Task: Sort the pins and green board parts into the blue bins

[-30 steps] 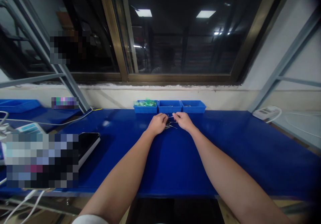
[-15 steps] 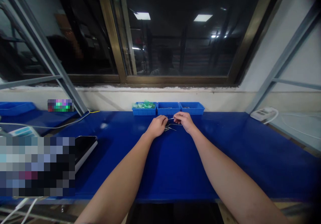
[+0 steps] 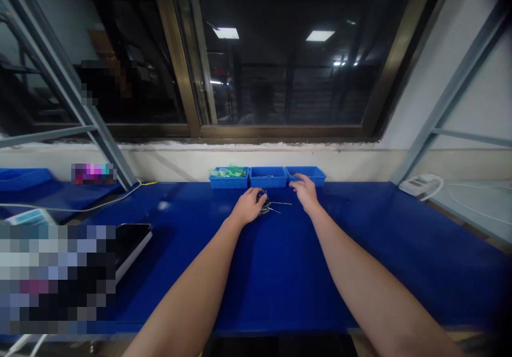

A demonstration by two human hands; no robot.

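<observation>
A small pile of thin, shiny metal rods (image 3: 267, 208) lies on the blue table; their exact kind is too small to tell. My left hand (image 3: 250, 205) rests at the left side of this pile, thumb and fingers curved and apart, partly covering it. To the right, my right hand (image 3: 306, 193) is at the front of the right blue bin (image 3: 319, 177), its fingers spread and nothing visible in them. Some small thin pieces lie inside that bin. Beside it, the middle blue bin (image 3: 268, 182) also has thin pieces in it.
The left blue bin (image 3: 229, 183) holds green-and-clear plastic packets (image 3: 230, 172). A black-topped device (image 3: 138, 233) lies at the table's left, and a white power strip (image 3: 419, 183) with a cable at the right. Grey metal posts stand on both sides; a window is behind.
My right hand has moved away from the pile, up and right to the right bin, and the thin rod it held is out of its fingers. My left hand's thumb and fingers have parted.
</observation>
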